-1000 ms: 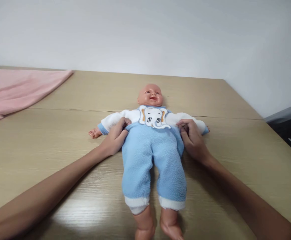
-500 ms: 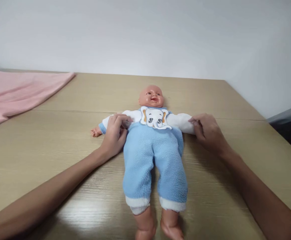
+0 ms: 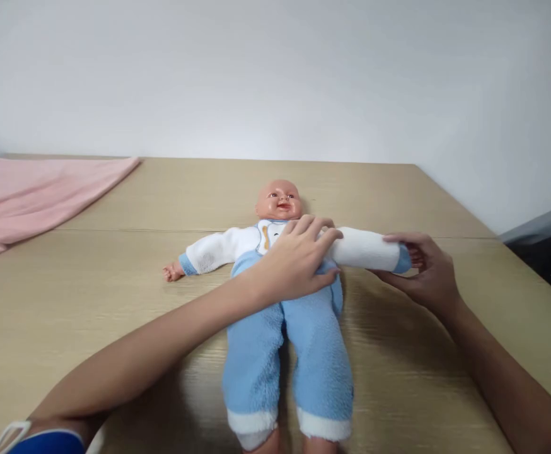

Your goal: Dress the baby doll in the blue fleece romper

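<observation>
A baby doll [image 3: 259,347] in a blue and white fleece outfit lies on its back, its head toward the wall. Across its chest rests my left hand [image 3: 299,258], fingers apart and slightly bent, covering most of the elephant patch [image 3: 266,234]. The fingertips reach the top of the doll's sleeve on the right side. My right hand [image 3: 431,274] is closed around the blue cuff end of that white sleeve [image 3: 365,248], thumb below and fingers above. Only a little of the doll's hand shows there. The doll's other arm [image 3: 209,252] lies stretched out to the left.
A pink cloth [image 3: 39,195] lies on the wooden table [image 3: 115,302] at the far left. Behind the table stands a white wall [image 3: 275,82]. Something dark [image 3: 550,252] is beyond the right edge.
My left hand has moved right, from the doll's left-side arm to its chest. My right hand has slid outward to the cuff, and the sleeve is now stretched straight. The view has tilted up slightly.
</observation>
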`<move>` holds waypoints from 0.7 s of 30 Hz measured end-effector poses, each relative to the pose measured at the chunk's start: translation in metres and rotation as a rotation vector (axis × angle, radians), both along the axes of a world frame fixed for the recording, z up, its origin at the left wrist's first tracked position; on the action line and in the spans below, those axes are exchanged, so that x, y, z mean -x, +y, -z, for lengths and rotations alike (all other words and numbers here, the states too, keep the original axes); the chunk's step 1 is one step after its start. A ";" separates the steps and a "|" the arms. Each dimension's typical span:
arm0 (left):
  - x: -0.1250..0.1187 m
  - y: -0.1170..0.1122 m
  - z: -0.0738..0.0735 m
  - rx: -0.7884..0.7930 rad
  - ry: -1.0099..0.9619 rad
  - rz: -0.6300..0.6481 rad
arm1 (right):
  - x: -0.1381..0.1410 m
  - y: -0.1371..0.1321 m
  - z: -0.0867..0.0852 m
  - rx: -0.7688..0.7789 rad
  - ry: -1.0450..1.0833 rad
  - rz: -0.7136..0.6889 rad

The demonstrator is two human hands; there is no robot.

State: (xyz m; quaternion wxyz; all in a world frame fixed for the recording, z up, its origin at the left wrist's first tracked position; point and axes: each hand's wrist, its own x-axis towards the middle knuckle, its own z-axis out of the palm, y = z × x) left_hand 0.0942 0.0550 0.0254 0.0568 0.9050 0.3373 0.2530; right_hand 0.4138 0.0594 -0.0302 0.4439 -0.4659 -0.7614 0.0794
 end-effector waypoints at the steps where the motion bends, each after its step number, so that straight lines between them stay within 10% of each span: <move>1: -0.008 0.004 0.000 -0.002 0.035 -0.002 | 0.011 -0.005 -0.004 -0.040 0.064 -0.020; 6: -0.022 0.014 0.004 -0.017 0.107 -0.091 | 0.064 -0.033 -0.015 -0.052 0.242 -0.198; 12: -0.007 0.019 0.014 0.027 -0.358 -0.096 | 0.072 -0.035 0.010 0.055 0.531 -0.241; 21: 0.011 0.019 0.014 0.350 -0.871 -0.179 | 0.091 -0.044 0.025 0.616 0.498 -0.329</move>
